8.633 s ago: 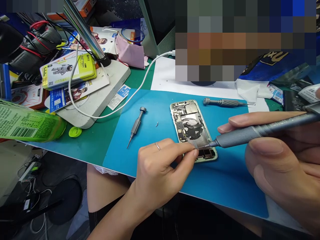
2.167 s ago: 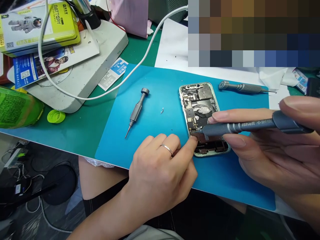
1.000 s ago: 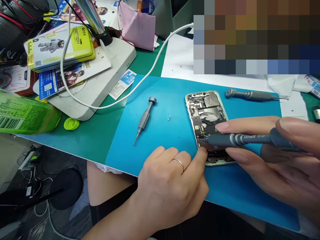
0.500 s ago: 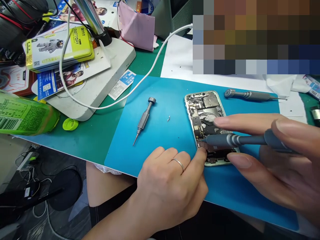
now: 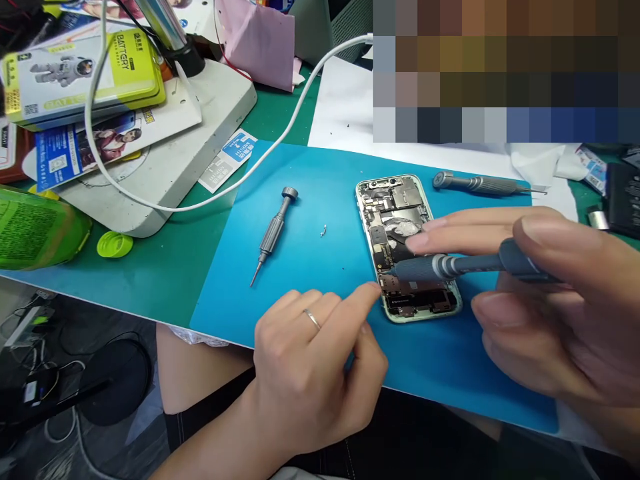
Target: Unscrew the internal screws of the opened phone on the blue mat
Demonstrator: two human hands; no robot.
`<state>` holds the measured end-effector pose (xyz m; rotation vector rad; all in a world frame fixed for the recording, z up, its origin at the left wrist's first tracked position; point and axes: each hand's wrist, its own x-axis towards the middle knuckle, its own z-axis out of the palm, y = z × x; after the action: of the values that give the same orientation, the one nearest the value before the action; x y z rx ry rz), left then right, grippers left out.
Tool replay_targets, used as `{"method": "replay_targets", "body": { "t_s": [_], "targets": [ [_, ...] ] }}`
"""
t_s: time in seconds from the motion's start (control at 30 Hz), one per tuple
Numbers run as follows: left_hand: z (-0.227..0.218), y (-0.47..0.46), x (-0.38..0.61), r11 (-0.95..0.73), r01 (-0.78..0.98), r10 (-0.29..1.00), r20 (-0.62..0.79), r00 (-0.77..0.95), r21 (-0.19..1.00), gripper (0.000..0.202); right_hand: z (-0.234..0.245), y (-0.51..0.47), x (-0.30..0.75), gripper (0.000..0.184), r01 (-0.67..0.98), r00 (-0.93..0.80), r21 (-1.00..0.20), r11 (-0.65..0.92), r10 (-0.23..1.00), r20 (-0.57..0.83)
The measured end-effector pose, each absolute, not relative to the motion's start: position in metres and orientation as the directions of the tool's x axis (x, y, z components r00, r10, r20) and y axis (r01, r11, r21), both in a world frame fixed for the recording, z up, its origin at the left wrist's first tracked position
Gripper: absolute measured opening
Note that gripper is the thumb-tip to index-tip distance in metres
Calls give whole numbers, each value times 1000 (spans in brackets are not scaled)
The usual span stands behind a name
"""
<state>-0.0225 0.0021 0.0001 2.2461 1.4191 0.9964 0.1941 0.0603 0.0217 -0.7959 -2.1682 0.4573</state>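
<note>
An opened smartphone (image 5: 400, 230) lies on the blue mat with its circuit boards and metal plates showing. In my right hand (image 5: 565, 313) is a grey screwdriver (image 5: 470, 265), gripped between thumb and fingers and held nearly level. Its tip is over the lower left part of the phone's insides. My left hand (image 5: 320, 367), with a ring on one finger, is left of and below the phone. Its index finger reaches to the phone's left edge near the screwdriver tip, while the other fingers curl loosely around nothing visible.
A second screwdriver (image 5: 274, 233) and tiny metal parts (image 5: 323, 231) lie left of the phone. Another screwdriver (image 5: 483, 183) lies beyond it. A white cable (image 5: 200, 200) loops across the lamp base (image 5: 135, 200). A green bottle (image 5: 40, 230) and its cap (image 5: 115, 245) are far left.
The camera view has shifted, so most things appear further left. My left index finger has drawn back from over the phone to its edge. The screwdriver stays over the same area.
</note>
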Motion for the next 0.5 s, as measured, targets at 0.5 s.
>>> {"method": "replay_targets", "body": {
  "t_s": [0.5],
  "targets": [
    [0, 4, -20, -509, 677, 854, 409, 320, 532, 15, 22, 60, 191, 64, 439, -573, -449, 778, 628, 527]
  ]
}}
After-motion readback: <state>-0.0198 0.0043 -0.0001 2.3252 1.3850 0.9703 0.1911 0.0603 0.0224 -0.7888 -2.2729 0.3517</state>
